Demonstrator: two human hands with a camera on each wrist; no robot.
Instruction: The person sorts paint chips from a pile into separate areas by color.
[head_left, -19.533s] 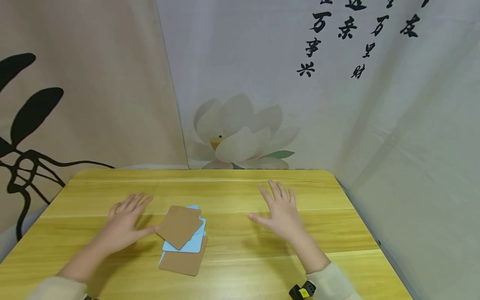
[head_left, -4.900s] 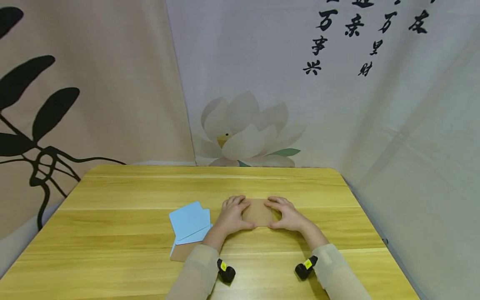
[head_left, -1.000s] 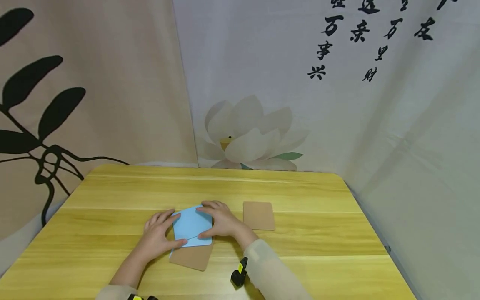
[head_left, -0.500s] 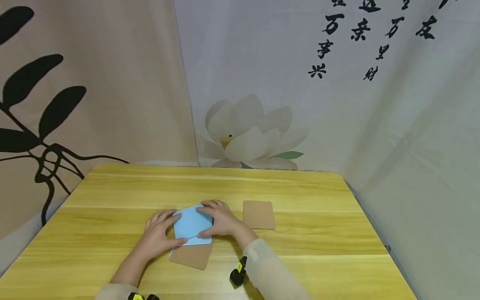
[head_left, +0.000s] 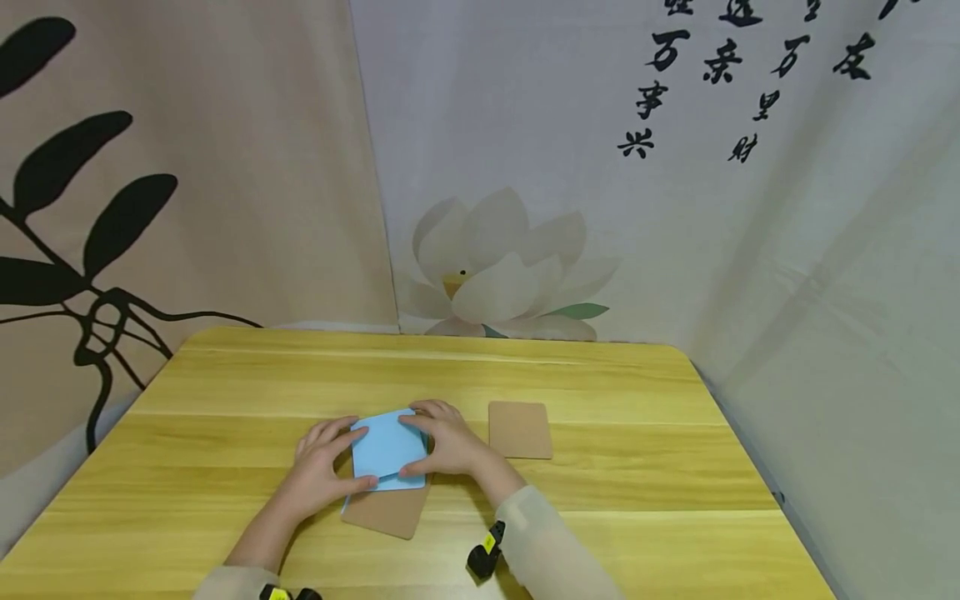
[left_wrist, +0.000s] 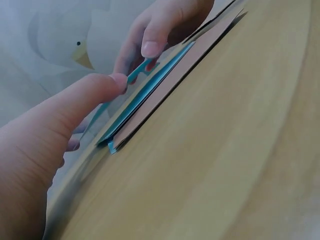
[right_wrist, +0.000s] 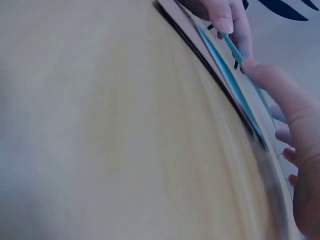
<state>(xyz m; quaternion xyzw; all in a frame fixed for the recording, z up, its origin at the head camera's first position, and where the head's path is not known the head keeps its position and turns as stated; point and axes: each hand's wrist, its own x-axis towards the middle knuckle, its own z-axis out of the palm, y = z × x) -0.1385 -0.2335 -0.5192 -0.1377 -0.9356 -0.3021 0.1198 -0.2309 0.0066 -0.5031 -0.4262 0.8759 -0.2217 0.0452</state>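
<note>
The fingers of the left hand point(head_left: 321, 468) and right hand point(head_left: 450, 446) grasp one blue card point(head_left: 386, 443) between them, thumbs along its near edge, other fingertips toward its far corners. It looks light and thin, fairly stiff yet likely to bow if squeezed inward; its smooth face could slide, so a gentle pinch on opposite edges, as here, seems the best hold, and the corners could crease under rough handling. Just under it lies the pile: a lower blue card point(left_wrist: 150, 92), then a brown card point(head_left: 386, 512), with a blue sliver peeping out at the brown card's left corner. To the right, apart from the pile, a lone brown card point(head_left: 520, 431) lies flat on the worktop point(head_left: 637, 517). From the head view the held card nearly seems to rest on the pile; both wrist views, looking edge-on, show a gap beneath it, so it is raised. Only the head view shows the lone brown card and the held card's whole face.
</note>
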